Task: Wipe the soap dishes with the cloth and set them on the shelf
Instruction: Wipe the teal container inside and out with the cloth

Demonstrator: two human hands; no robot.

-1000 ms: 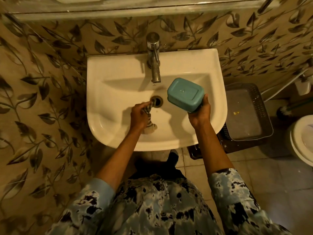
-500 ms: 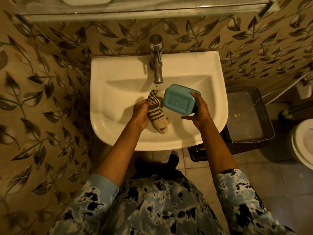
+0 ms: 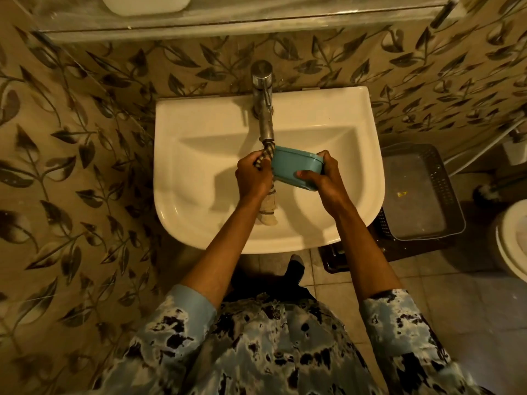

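Observation:
A teal soap dish (image 3: pixel 295 169) is held over the white sink basin (image 3: pixel 199 172), tilted onto its side. My right hand (image 3: pixel 320 178) grips its right end. My left hand (image 3: pixel 252 176) clutches a striped cloth (image 3: pixel 268 208) and presses it against the dish's left end; the cloth's tail hangs down into the basin. At the top edge, a white soap dish (image 3: pixel 145 4) rests on the shelf (image 3: pixel 256 24) above the sink, only partly in frame.
A chrome tap (image 3: pixel 263 101) juts out just above the hands. A dark plastic basket (image 3: pixel 419 192) stands on the floor right of the sink, with a toilet (image 3: pixel 513 240) beyond it. Leaf-patterned tile walls close in at left and behind.
My left hand lifted the cloth from the drain up to the dish. My right hand lowered and turned the dish from face-up to on its side, meeting the cloth.

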